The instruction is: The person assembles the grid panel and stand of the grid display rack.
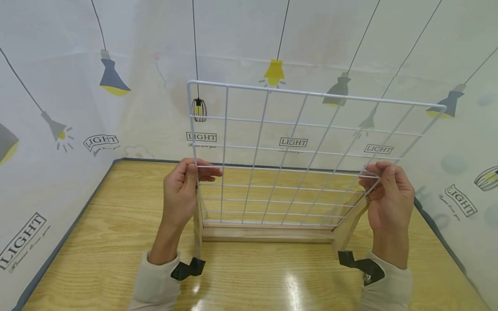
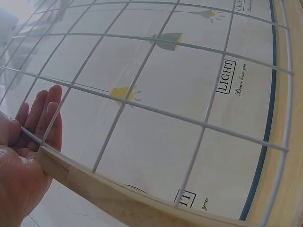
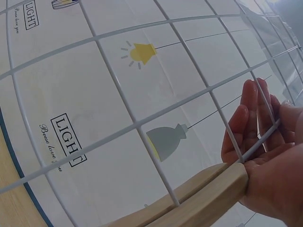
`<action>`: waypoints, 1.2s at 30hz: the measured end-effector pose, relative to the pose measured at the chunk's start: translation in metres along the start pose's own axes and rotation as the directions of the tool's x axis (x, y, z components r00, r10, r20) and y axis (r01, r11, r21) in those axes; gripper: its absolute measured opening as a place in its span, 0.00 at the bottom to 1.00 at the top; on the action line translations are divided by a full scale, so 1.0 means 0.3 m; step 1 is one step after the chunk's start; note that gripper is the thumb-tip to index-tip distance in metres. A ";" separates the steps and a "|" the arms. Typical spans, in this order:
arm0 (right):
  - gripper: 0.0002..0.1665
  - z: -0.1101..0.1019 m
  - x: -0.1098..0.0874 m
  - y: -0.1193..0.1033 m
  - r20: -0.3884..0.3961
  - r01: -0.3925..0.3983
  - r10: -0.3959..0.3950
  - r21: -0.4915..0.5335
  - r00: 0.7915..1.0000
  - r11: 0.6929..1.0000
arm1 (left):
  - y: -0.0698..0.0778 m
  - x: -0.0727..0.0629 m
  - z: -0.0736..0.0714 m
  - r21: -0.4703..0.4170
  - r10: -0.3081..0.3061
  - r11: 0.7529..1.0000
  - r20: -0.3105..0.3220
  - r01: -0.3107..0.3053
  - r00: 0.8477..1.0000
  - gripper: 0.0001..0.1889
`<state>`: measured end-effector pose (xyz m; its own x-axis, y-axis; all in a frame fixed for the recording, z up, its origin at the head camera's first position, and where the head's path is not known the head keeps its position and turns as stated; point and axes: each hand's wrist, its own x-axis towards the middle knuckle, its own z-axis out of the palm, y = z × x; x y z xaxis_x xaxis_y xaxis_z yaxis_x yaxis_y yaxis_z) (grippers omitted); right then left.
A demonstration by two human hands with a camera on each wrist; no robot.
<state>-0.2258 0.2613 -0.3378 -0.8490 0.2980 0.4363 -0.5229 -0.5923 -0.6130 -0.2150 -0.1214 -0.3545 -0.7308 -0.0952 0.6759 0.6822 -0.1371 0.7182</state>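
Observation:
A white wire grid panel [image 1: 311, 93] stands tilted in a pale wooden stand. Its lower edge meets the front crossbar [image 1: 268, 234]. My left hand [image 1: 179, 192] grips the panel's left edge between thumb and fingers, just above the top of the left wooden side piece [image 2: 94, 187]. On the opposite edge, my right hand [image 1: 391, 198] holds the wire with the thumb in front and fingers behind. The right side piece [image 3: 203, 198] has a slot-like groove along it, and its tip lies close to that palm. Whether the panel's edges sit in the grooves I cannot tell.
The stand rests on a wood-grain table [image 1: 116, 233]. Behind and on both sides hangs a pale sheet [image 1: 241, 39] printed with lamps and LIGHT labels, meeting the table along a dark blue edge. Black straps [image 1: 188, 268] show at both sleeve cuffs.

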 end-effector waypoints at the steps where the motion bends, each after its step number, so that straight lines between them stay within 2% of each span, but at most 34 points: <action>1: 0.14 0.001 0.000 -0.001 -0.008 -0.003 0.003 -0.003 1.000 1.000 | 0.000 0.000 0.000 0.000 -0.001 1.000 -0.001 0.001 1.000 0.16; 8: 0.14 0.003 -0.001 -0.005 -0.034 -0.032 0.034 0.053 0.999 0.998 | 0.001 0.001 0.001 0.003 0.000 1.000 0.002 0.000 1.000 0.17; 36: 0.15 -0.002 0.002 0.002 -0.011 -0.016 0.016 -0.037 1.000 0.999 | 0.008 0.001 0.000 0.025 -0.038 0.999 -0.013 0.038 0.999 0.16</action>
<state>-0.2268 0.2617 -0.3383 -0.8581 0.2965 0.4193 -0.5113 -0.5690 -0.6440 -0.2134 -0.1216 -0.3525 -0.7564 -0.1026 0.6460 0.6541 -0.1164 0.7474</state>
